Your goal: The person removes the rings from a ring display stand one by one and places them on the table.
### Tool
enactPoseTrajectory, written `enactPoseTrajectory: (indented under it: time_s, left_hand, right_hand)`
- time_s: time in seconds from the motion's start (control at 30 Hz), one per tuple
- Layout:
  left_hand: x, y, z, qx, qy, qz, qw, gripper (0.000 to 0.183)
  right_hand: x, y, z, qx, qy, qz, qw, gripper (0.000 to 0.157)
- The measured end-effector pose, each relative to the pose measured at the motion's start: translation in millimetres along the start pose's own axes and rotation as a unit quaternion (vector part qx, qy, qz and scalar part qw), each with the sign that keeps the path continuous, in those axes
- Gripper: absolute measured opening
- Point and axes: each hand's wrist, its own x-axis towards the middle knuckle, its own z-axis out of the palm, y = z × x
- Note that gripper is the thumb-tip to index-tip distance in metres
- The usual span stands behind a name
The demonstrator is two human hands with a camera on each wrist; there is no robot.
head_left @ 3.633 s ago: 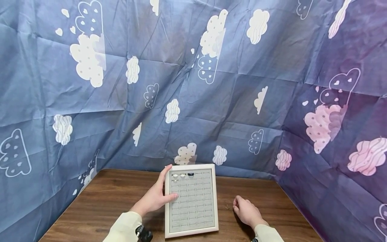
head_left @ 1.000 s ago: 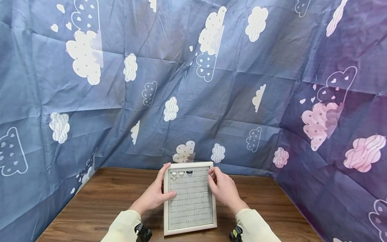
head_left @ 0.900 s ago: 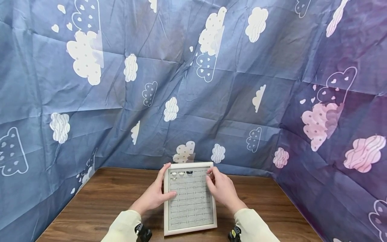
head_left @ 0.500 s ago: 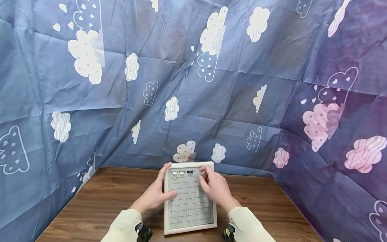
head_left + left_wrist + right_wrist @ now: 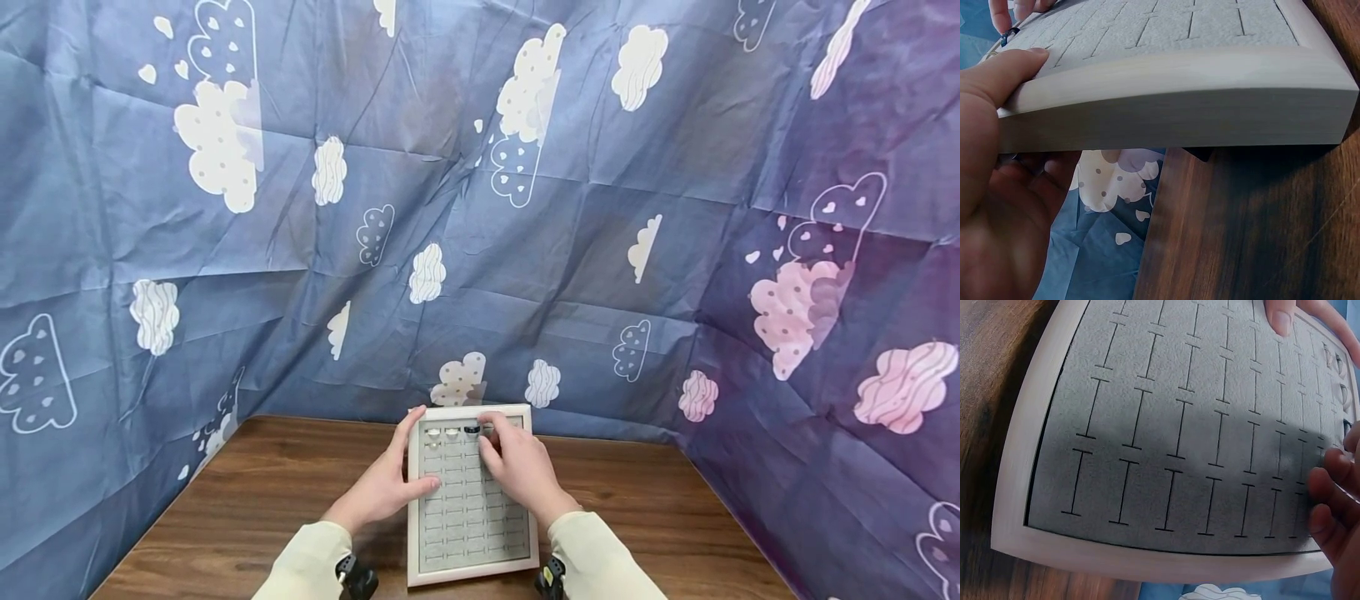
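Note:
My left hand (image 5: 382, 483) grips the left edge of a ring display tray (image 5: 415, 533), thumb over the grey slotted pad, other fingers beneath. The left wrist view shows the tray's far end raised off the table. Pale rings (image 5: 452, 432) sit at the left of the top row, with a dark ring (image 5: 472, 430) beside them; a small ring (image 5: 432, 445) sits one row lower. My right hand (image 5: 521, 462) is over the tray's upper right, its fingers bent, thumb and index tips close to the dark ring. Whether anything is between those fingertips is unclear.
The tray is over a brown wooden table (image 5: 270, 475). Behind and to both sides hangs a blue cloth (image 5: 585, 267) with cloud prints, close to the table's far edge. A dark wrist device (image 5: 551, 577) sits at the right cuff.
My right hand has come from the table right of the tray up over its top right corner, then leftwards to the dark ring. The left hand keeps its grip on the tray.

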Motion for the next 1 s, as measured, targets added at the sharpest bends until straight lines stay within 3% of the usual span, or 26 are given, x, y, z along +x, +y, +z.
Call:
enactPoseTrajectory:
  time_s: [0.5, 1.0]
  left_hand:
    - [0.4, 0.9, 0.4, 0.005, 0.003, 0.0, 1.0, 0.108]
    - [0.2, 0.4, 0.0, 0.006, 0.001, 0.005, 1.0, 0.109]
  right_hand:
    - [5.0, -7.9, 1.5, -0.014, -0.004, 0.006, 1.0, 0.015]
    - [4.4, -4.7, 7.8, -0.076, 0.0, -0.057, 0.996, 0.013]
